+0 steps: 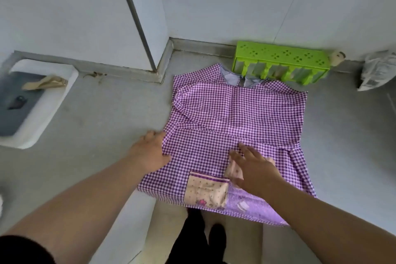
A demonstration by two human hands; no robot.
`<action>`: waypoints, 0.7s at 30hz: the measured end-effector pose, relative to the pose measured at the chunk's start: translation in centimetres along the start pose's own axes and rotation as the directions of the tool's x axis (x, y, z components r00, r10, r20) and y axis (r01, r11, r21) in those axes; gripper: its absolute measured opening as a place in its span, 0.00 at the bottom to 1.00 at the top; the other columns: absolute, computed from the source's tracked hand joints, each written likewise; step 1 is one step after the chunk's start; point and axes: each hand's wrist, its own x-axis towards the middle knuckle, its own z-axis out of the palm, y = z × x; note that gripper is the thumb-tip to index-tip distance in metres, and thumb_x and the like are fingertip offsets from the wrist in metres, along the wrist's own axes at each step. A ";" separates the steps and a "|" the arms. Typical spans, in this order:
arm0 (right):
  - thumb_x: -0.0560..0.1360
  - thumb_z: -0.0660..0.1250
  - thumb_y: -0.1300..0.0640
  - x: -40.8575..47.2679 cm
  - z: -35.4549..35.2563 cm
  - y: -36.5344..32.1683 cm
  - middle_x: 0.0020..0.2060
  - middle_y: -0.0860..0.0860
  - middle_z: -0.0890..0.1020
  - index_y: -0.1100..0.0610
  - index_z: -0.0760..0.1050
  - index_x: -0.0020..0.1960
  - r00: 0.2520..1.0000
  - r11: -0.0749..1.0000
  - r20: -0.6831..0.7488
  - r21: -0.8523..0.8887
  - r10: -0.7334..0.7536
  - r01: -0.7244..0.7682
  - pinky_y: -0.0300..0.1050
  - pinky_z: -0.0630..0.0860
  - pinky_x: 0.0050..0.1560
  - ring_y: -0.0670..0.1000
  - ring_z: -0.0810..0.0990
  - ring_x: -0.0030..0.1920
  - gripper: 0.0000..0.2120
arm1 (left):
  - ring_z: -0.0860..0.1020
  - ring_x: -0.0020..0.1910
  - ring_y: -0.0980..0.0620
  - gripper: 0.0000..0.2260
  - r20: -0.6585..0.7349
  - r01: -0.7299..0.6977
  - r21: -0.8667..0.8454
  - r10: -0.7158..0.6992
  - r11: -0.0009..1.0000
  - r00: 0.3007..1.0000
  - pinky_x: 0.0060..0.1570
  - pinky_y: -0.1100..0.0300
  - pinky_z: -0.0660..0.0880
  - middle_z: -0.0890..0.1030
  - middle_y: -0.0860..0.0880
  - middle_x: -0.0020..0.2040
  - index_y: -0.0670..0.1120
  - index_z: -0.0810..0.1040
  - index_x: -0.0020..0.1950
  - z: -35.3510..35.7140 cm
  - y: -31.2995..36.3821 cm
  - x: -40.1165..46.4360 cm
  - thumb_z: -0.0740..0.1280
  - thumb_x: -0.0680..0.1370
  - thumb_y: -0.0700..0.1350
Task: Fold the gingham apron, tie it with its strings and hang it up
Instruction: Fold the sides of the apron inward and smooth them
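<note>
So the apron (233, 122) is spread flat on the grey counter (102, 113), neckline pointing at the wall and the hem with the patch pocket (205, 193) hanging a bit over the near edge. Both sides look folded in toward the middle already, so I'd say it's partway through the folding bit. No tying or hanging yet, and I can't spot the strings anywhere.

Left hand (150, 152) lies flat on the left edge with fingers out straight, pressing rather than grabbing. Right hand (252, 167) is spread too, palm down over the pocket area, nothing pinched.

Fabric looks like thin cotton, light and floppy, so it'll crease easily but also slide and sag if lifted by one point. I'd take it by the hem corners or along a folded edge with both hands, keeping the layers together.

There's a green rack (282, 64) right behind the collar, just touching it I think.
</note>
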 end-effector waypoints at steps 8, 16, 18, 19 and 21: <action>0.77 0.60 0.31 0.3 1.4 0.6 0.83 0.45 0.38 0.39 0.41 0.82 1.000 1.000 -0.013 0.021 0.006 -0.005 0.70 0.59 0.75 0.52 0.41 0.83 0.42 | 0.78 0.65 0.41 0.49 0.114 0.325 -0.213 -0.307 0.921 0.945 0.64 0.41 0.78 0.78 0.45 0.68 0.51 0.73 0.72 7.7 -6.3 -2.8 0.66 0.56 0.75; 0.79 0.62 0.35 0.5 2.2 2.0 0.83 0.45 0.41 0.40 0.46 0.83 0.992 0.966 -0.078 0.245 0.101 -0.079 0.67 0.51 0.79 0.53 0.42 0.83 0.39 | 0.80 0.47 0.48 0.18 0.088 0.168 -0.161 -0.155 0.973 0.984 0.49 0.56 0.75 0.85 0.47 0.54 0.47 0.83 0.58 5.8 -4.7 -5.8 0.66 0.81 0.60; 0.79 0.62 0.37 -0.5 3.4 2.6 0.83 0.48 0.47 0.44 0.49 0.83 0.972 0.936 -0.117 0.313 0.206 -0.161 0.65 0.53 0.80 0.57 0.48 0.82 0.38 | 0.79 0.45 0.48 0.14 0.051 0.142 -0.126 -0.137 0.982 0.989 0.47 0.56 0.72 0.84 0.47 0.51 0.48 0.82 0.55 5.9 -4.3 -5.9 0.62 0.83 0.55; 0.78 0.63 0.38 -1.3 4.1 2.8 0.83 0.49 0.51 0.45 0.52 0.82 0.955 0.912 -0.133 0.355 0.267 -0.206 0.64 0.55 0.80 0.58 0.51 0.82 0.38 | 0.79 0.46 0.47 0.13 0.028 0.131 -0.119 -0.129 0.984 0.991 0.47 0.55 0.73 0.84 0.48 0.52 0.48 0.81 0.55 6.1 -4.3 -5.9 0.60 0.84 0.54; 0.74 0.68 0.40 -3.9 6.0 3.3 0.80 0.49 0.59 0.43 0.57 0.80 0.895 0.816 -0.133 0.484 0.426 -0.317 0.62 0.57 0.78 0.59 0.59 0.78 0.38 | 0.81 0.50 0.45 0.14 0.016 0.137 -0.106 -0.137 0.985 0.991 0.51 0.52 0.77 0.84 0.46 0.56 0.48 0.80 0.59 6.0 -4.0 -6.0 0.57 0.85 0.52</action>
